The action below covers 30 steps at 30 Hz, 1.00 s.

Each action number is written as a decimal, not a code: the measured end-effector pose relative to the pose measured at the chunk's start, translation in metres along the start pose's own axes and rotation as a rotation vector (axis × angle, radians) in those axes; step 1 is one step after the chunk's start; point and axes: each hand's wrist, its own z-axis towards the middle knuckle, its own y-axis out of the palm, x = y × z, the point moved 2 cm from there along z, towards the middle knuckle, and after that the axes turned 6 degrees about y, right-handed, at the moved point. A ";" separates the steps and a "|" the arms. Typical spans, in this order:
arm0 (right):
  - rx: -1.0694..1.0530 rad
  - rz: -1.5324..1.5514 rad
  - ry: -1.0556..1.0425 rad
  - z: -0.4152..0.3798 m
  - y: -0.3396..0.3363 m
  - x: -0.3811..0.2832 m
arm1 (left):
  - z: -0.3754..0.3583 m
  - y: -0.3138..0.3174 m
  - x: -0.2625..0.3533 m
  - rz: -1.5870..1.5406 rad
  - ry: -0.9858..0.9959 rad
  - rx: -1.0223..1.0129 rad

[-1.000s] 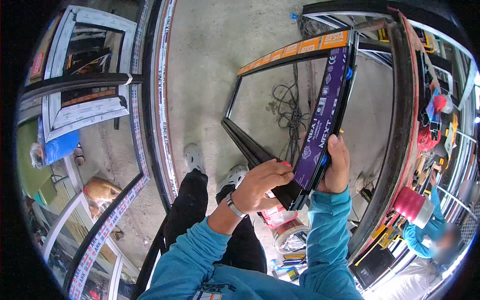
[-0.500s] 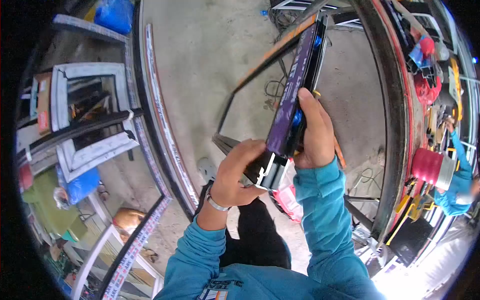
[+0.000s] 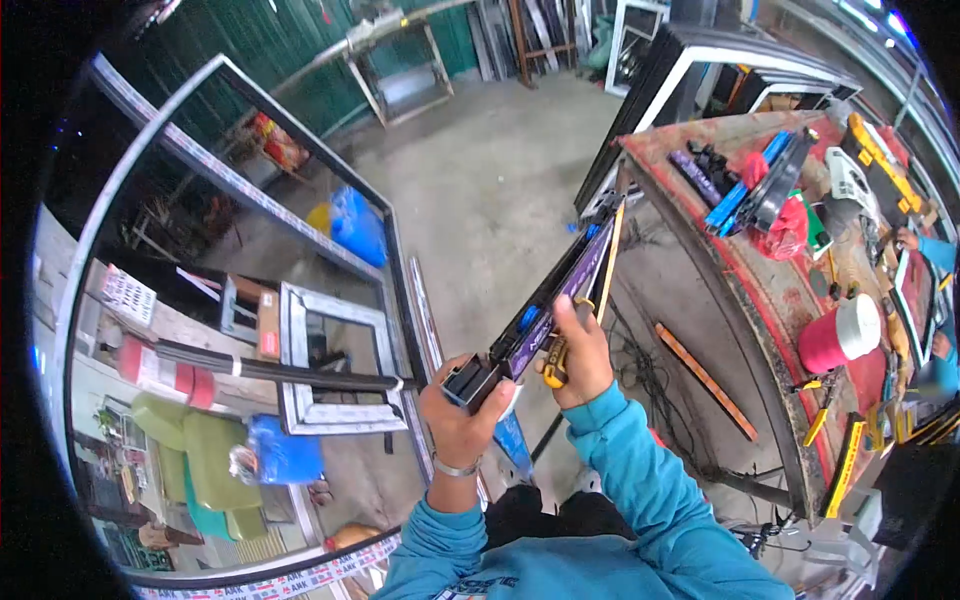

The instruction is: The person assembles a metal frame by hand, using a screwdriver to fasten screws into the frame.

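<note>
A dark aluminium window frame point(image 3: 578, 275) with purple printed film and blue pieces along its side slants away in front of me. My left hand point(image 3: 462, 412) is wrapped round its near corner, where the hollow profile end faces up. My right hand point(image 3: 582, 362) is closed further along, thumb raised beside the purple film. Within its fingers is a yellow-and-black hand tool point(image 3: 554, 362), mostly covered by the hand; I cannot tell its kind. The frame's far end reaches toward the bench corner.
A worn red workbench point(image 3: 735, 245) on the right carries a pink-and-white jug point(image 3: 838, 333), profile pieces and tools. Another person's blue sleeve point(image 3: 938, 252) shows behind it. A large frame point(image 3: 385, 270) stands left. An orange strip point(image 3: 705, 380) and cables point(image 3: 645, 375) lie on the floor.
My view has swung up, showing more of the workbench and back wall. The held frame has turned and now slopes lower. More of the yellow-and-black tool shows at my right hand.
</note>
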 end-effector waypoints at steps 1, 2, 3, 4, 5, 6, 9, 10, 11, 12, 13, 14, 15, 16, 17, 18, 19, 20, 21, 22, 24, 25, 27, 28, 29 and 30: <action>-0.101 0.093 -0.026 -0.002 -0.006 -0.005 | 0.002 -0.002 0.013 -0.013 0.026 -0.053; -0.237 0.190 -0.106 -0.003 -0.007 -0.009 | 0.001 -0.004 0.025 -0.022 0.047 -0.100; -0.286 0.307 -0.155 -0.008 -0.007 -0.008 | -0.001 -0.002 0.036 -0.020 0.071 -0.093; -0.339 0.424 -0.201 -0.017 0.002 -0.013 | 0.001 0.001 0.046 -0.008 0.109 -0.117; -0.437 0.481 -0.206 -0.023 0.003 -0.018 | 0.002 0.004 0.057 0.006 0.146 -0.140; -0.459 0.481 -0.207 -0.029 0.006 -0.023 | 0.002 0.007 0.068 0.011 0.166 -0.131; -0.566 0.562 -0.159 -0.046 0.017 -0.042 | 0.006 0.018 0.102 -0.075 0.222 -0.165; -0.592 0.564 -0.162 -0.052 0.020 -0.049 | 0.008 0.020 0.112 -0.090 0.215 -0.197; -0.621 0.562 -0.176 -0.058 0.024 -0.055 | 0.009 0.022 0.122 -0.104 0.208 -0.229; -0.648 0.561 -0.190 -0.065 0.027 -0.061 | 0.009 0.023 0.130 -0.117 0.199 -0.260; -0.667 0.568 -0.211 -0.072 0.029 -0.066 | 0.011 0.022 0.130 -0.154 0.187 -0.297; -0.692 0.572 -0.210 -0.078 0.033 -0.070 | 0.013 0.022 0.133 -0.143 0.208 -0.290; -0.702 0.549 -0.252 -0.085 0.035 -0.076 | 0.013 0.023 0.137 -0.181 0.205 -0.344; -0.710 0.527 -0.292 -0.092 0.037 -0.080 | 0.013 0.023 0.139 -0.219 0.197 -0.396; -0.739 0.527 -0.292 -0.098 0.038 -0.084 | 0.013 0.024 0.141 -0.235 0.214 -0.409; -0.756 0.527 -0.285 -0.104 0.040 -0.088 | 0.010 0.026 0.145 -0.226 0.226 -0.398; -0.767 0.489 -0.336 -0.108 0.042 -0.091 | 0.006 0.031 0.153 -0.276 0.243 -0.384; -0.776 0.451 -0.388 -0.113 0.044 -0.094 | 0.002 0.033 0.158 -0.328 0.259 -0.370; -0.773 0.430 -0.399 -0.116 0.044 -0.096 | 0.003 0.032 0.156 -0.322 0.264 -0.391; -0.783 0.427 -0.397 -0.117 0.045 -0.097 | 0.002 0.033 0.158 -0.320 0.273 -0.384; -0.746 0.409 -0.408 -0.120 0.042 -0.099 | -0.002 0.037 0.160 -0.361 0.274 -0.385; -0.747 0.406 -0.406 -0.122 0.041 -0.100 | -0.004 0.038 0.162 -0.364 0.274 -0.382; -0.707 0.440 -0.398 -0.130 0.041 -0.101 | -0.007 0.041 0.165 -0.385 0.229 -0.390; -0.705 0.436 -0.397 -0.133 0.042 -0.101 | -0.008 0.041 0.166 -0.390 0.227 -0.387; -0.676 0.437 -0.429 -0.135 0.042 -0.102 | -0.008 0.041 0.167 -0.372 0.217 -0.401; -0.647 0.439 -0.458 -0.138 0.042 -0.101 | -0.009 0.041 0.168 -0.354 0.205 -0.414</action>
